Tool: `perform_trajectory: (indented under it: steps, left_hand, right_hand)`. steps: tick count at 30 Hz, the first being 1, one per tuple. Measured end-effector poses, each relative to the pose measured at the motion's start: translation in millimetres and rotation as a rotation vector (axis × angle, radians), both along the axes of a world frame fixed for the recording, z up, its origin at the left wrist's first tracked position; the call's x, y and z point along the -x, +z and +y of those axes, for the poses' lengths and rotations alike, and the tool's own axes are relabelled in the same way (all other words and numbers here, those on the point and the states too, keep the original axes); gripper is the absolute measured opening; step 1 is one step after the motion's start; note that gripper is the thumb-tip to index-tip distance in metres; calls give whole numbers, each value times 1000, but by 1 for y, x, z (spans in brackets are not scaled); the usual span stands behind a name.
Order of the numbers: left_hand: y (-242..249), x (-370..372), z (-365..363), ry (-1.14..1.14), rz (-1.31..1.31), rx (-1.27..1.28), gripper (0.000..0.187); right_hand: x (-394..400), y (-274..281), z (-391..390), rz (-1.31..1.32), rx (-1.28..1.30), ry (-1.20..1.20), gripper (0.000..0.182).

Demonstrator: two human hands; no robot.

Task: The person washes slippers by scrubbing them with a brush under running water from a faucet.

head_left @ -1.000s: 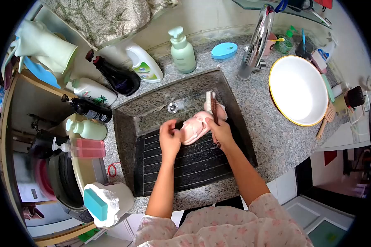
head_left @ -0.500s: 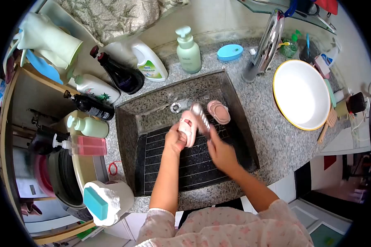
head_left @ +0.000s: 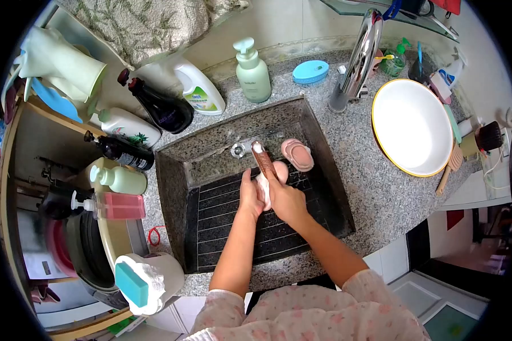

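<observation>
My left hand is closed around a pink shoe, held over the sink and partly hidden by my hands. White foam or a pale strap shows between my hands. My right hand grips a reddish-brown scrubbing brush, which lies across the shoe and points toward the drain. Its bristles are not clearly visible. A second pink shoe rests in the sink to the right of the drain.
A chrome faucet stands behind the sink. To its right is a white basin with a yellow rim. Several bottles line the left and back, including a green pump bottle. A blue brush lies behind the sink.
My right hand has moved left and closer to my left hand, bringing the brush over the shoe. The shoe has tilted to the right. The whole view has shifted slightly.
</observation>
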State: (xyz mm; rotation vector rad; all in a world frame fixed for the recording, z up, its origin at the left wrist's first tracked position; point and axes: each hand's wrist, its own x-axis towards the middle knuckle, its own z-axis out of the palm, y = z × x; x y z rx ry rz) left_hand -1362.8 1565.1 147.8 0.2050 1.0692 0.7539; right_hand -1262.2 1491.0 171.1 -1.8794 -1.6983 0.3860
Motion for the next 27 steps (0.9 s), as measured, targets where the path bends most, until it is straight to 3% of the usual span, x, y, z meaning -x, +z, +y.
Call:
perform_trajectory:
  steps: [3,5,7,8,9,11,13,15,16,17,19,21,22,24,27]
  left_hand:
    - [38,12,9,53,-30,15,60]
    - [25,21,17,112,5,56,61]
    - [3,13,7,27,-59,-92,63]
    - [23,4,-3,-71,-5,-56,65]
    - [23,1,0,-65,-131,-49,68]
    - [25,13,10,-75,-28,-59,71]
    - [21,32,21,55,-59,51,70]
    - [10,21,10,50,-16,-46,69]
    - [7,14,2,-3,-3,-131,69]
    - [10,11,-5,-198,-59,-165,69]
    - [17,10,0,-259,15,-144,74]
    - [42,16,5,-68,122,-105,71]
    - [51,21,9,19,35,-37,72]
    - [19,24,6,-13,-56,-80,72]
    - [26,9,-3,-169,-144,-113,75]
  right_hand:
    - [8,35,-43,16,214,118,58]
    - [18,15,-74,-9,176,246,64]
    - [12,20,-31,-82,109,119,63]
    - [8,17,-11,12,73,63,59]
    - [4,14,2,16,-52,38,59]
    - [7,18,-23,-50,27,69,59]
    - [15,31,-67,-75,203,219,59]
    - [18,19,-55,-56,219,272,59]
    - [14,14,-29,-37,109,175,59]
    - [8,11,-6,-21,-4,80,59]
    - [0,13,1,-42,26,17,59]
    - [3,37,-38,32,184,106,62]
    - [10,27,-60,70,226,189,64]
    - [13,18,-53,-36,123,167,60]
    - [4,22,-5,-8,-14,52,57]
